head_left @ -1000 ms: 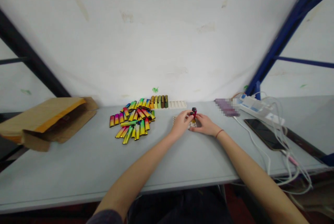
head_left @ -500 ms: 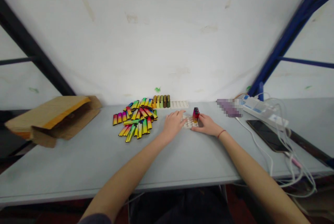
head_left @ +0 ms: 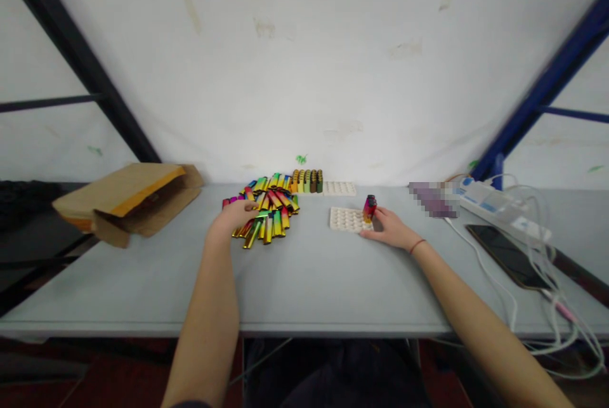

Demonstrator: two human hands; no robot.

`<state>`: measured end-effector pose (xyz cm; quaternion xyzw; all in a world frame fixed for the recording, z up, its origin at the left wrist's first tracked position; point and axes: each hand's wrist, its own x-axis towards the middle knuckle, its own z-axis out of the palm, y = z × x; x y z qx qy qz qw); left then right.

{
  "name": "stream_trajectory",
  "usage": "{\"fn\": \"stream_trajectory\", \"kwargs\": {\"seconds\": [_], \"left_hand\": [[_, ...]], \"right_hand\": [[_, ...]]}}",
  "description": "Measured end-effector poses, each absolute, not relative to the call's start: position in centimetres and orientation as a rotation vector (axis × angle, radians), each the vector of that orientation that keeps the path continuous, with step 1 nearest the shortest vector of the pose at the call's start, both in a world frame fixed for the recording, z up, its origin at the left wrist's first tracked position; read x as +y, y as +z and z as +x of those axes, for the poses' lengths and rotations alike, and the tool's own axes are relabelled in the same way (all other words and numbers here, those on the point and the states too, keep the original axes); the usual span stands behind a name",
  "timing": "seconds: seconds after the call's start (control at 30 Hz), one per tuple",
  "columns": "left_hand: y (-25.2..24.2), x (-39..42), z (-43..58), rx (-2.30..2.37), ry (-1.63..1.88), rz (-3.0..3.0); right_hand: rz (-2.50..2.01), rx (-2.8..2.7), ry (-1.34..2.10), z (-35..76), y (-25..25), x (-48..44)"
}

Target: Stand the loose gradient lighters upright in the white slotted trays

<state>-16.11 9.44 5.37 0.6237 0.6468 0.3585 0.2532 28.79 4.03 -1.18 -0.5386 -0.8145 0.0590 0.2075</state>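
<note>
Since the last frame our left hand [head_left: 236, 214] has left the white tray [head_left: 345, 219] and now lies on the lighter pile [head_left: 269, 211], fingers curled; we cannot tell whether it grips one. Right hand [head_left: 391, 229] rests open against the tray's right corner beside the standing lighters [head_left: 370, 207], so only one hand steadies the tray

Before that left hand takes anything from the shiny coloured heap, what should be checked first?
1. Left hand on the coloured pile: ok, it rests on the pile's left edge.
2. A piece gripped in its fingers: cannot tell.
3. Right hand at the white tray: ok, touching its right corner.
4. Free slots in the tray: ok, most look empty.
5. Pieces standing in the tray upright: ok.
6. Phone away from both hands: ok.
</note>
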Motion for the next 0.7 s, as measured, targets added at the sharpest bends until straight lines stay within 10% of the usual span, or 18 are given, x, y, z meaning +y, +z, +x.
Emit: {"fn": "stream_trajectory", "kwargs": {"seconds": [0.43, 0.7], "left_hand": [[5.8, 9.1, -16.2, 1.81, 0.631, 1.848], [6.9, 8.7, -11.3, 1.467, 1.229, 1.323]], "right_hand": [[-1.514, -2.269, 0.168, 28.7, -0.9, 3.9], [-1.481, -2.257, 0.148, 28.7, -1.1, 4.0]]}}
